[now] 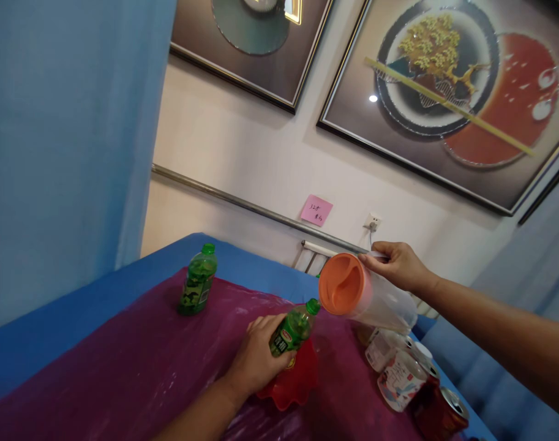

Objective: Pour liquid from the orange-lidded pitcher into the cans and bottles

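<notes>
My left hand (263, 352) is wrapped round a green plastic bottle (294, 331), which leans to the right over a red scalloped dish (294, 383). The bottle has a green cap or neck ring at its top. My right hand (401, 266) grips the handle of a clear plastic pitcher (384, 303) with an orange lid (341, 283). The pitcher is tipped on its side, lid toward the bottle's top. Whether liquid flows between them I cannot tell. A second green bottle (198, 282) stands upright, apart from my left hand, at the table's back left.
A purple plastic sheet (136, 355) covers the blue table (169, 260). At the right edge stand several containers, among them a white printed jar (401, 380) and a dark red can (442, 413). A metal rail (233, 197) and a pink note (316, 210) are on the wall behind.
</notes>
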Tool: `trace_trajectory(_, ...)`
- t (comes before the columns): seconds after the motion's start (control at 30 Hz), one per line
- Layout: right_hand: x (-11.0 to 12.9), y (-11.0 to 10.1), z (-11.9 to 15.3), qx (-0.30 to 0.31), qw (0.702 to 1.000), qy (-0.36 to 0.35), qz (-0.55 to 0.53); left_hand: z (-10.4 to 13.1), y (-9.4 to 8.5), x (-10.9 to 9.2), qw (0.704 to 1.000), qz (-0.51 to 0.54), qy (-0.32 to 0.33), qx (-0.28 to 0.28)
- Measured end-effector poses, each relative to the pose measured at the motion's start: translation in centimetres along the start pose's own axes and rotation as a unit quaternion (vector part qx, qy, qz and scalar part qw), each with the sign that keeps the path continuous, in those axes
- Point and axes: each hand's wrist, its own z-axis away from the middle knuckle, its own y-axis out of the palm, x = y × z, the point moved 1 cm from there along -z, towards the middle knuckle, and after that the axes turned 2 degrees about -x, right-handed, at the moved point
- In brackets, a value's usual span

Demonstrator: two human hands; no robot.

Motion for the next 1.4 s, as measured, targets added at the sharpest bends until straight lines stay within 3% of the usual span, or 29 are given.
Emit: trace_trajectory(1.4,0.54,-0.61,0.2,-0.008,1.0,-0.002,-0.02,0.2,0.12,0.36,1.0,0.0,0.001,-0.012)
